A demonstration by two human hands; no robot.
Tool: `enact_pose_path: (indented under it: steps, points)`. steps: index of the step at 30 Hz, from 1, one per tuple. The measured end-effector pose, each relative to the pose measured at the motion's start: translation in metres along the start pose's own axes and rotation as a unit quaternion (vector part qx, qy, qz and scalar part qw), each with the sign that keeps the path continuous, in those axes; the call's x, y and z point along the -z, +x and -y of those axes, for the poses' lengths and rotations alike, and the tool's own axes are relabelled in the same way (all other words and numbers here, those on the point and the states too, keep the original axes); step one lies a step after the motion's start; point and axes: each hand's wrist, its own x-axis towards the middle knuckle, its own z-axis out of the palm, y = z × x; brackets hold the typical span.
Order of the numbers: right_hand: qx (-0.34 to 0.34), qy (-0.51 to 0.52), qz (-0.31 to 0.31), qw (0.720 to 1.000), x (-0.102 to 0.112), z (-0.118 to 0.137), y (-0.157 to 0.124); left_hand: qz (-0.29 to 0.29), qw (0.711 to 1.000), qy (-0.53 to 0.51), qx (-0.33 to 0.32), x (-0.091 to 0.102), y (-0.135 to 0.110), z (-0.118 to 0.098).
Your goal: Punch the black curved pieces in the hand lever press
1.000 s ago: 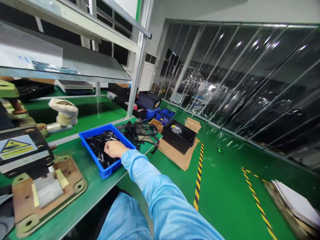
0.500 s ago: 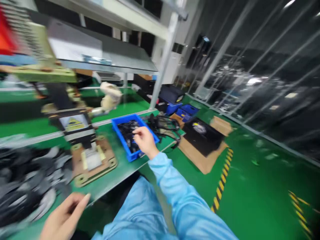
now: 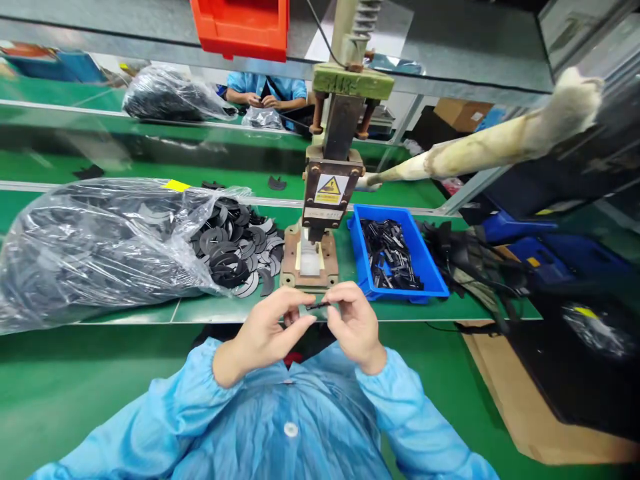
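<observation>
My left hand (image 3: 267, 328) and my right hand (image 3: 354, 321) meet in front of my chest, both pinching a small thin black part (image 3: 318, 306) between their fingertips. Just beyond them a hand press (image 3: 330, 180) with a yellow warning label stands on its brown base plate (image 3: 309, 265). Right of the press sits a blue bin (image 3: 400, 257) holding several small black parts. On the left, black crescent-shaped pieces (image 3: 240, 250) spill out of a large clear plastic bag (image 3: 100, 247).
The press lever with its wrapped handle (image 3: 500, 143) sticks out to the right at head height. An orange bin (image 3: 240, 25) hangs on the upper shelf. Black straps (image 3: 465, 257) lie right of the blue bin. Another person in blue (image 3: 265, 93) works behind the bench.
My head has swung from the right to face the press. My right hand left the blue bin with a small black part, and both hands now hold it together.
</observation>
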Motion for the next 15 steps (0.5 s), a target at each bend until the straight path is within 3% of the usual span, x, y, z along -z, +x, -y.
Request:
enact_pose_path:
  steps: [3,8,12,15]
  points:
    - [0.006,0.023,-0.002,1.0,-0.002,-0.004,0.0,-0.002,0.999,0.004,-0.046,0.0,-0.004,0.006]
    - [0.011,0.021,0.003,1.0,-0.002,-0.006,-0.003,0.012,0.999,0.001,-0.034,0.002,-0.003,0.007]
    - [0.031,-0.007,0.025,0.999,0.0,-0.005,-0.003,0.046,0.993,-0.059,0.09,-0.002,-0.001,0.005]
    - [0.086,-0.044,0.067,0.993,0.001,-0.002,-0.002,0.085,0.953,-0.188,0.222,-0.01,-0.001,0.008]
